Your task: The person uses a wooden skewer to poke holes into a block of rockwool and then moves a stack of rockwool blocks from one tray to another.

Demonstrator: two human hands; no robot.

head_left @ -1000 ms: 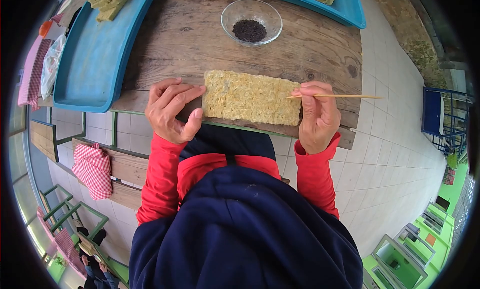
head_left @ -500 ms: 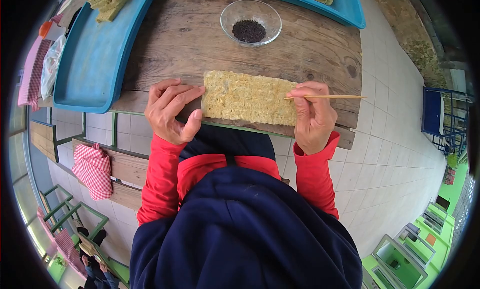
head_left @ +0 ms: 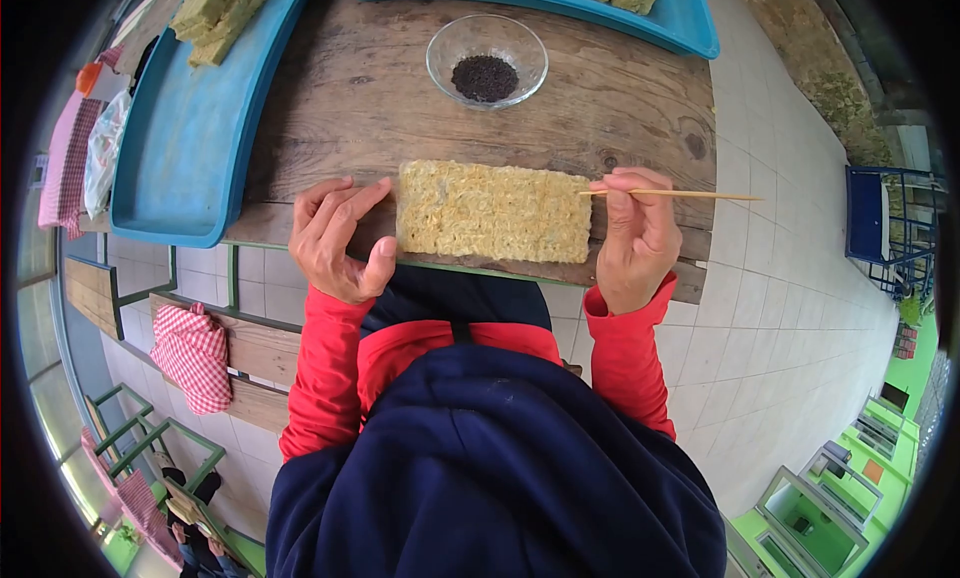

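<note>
Standing beyond the slab (head_left: pixel 495 213), glass bowl (head_left: pixel 487 39)

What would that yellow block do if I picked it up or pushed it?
The yellow block probably keeps its shape, since its sides look fairly straight. Its rough, fibrous surface might shed bits. Lying flat, it would likely slide, not roll.

We looked down on a pale tiled floor (head_left: pixel 750 318), its joints curving through the wide lens. A weathered plank table (head_left: pixel 370 108) stood before us, with a wooden slatted bench (head_left: pixel 265 343) to the left and green metal frames (head_left: pixel 150 448) farther down. Along that edge we saw windows (head_left: pixel 40 328), their panes bright. On the right stood blue metal-framed furniture (head_left: pixel 862 218), and at lower right we made out a vivid green wall (head_left: pixel 893 478) with pale-framed windows (head_left: pixel 878 428)
</note>
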